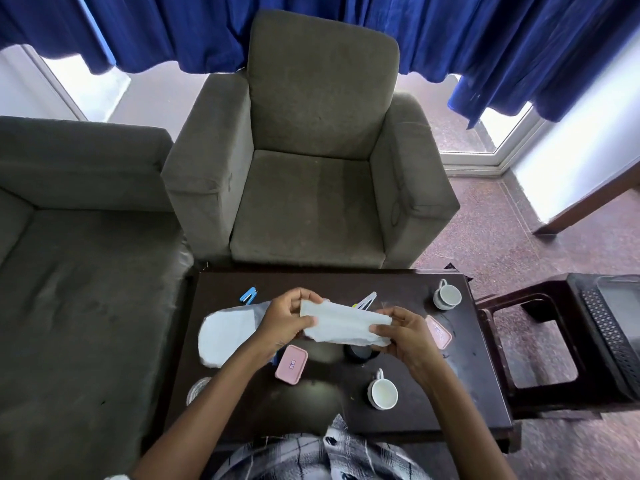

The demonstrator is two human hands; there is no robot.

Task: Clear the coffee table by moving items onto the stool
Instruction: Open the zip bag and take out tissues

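Both hands hold a folded white cloth [343, 323] above the dark coffee table [485, 375]: my left hand [287, 320] pinches its left end, my right hand [405, 332] grips its right end. On the table lie another white cloth [225, 332], two pink lidded boxes [291, 364] [439, 331], two white cups [446, 294] [382, 392], a blue clip [248, 295], a white clip [365, 301], a glass [198, 389] and a dark round object [360, 353] partly hidden under the cloth. The dark plastic stool [533, 341] stands to the table's right.
A grey armchair [311, 174] sits just beyond the table, and a grey sofa [79, 271] runs along its left side. A black perforated crate [609, 327] rests beside the stool at the far right. Blue curtains [519, 36] hang at the back.
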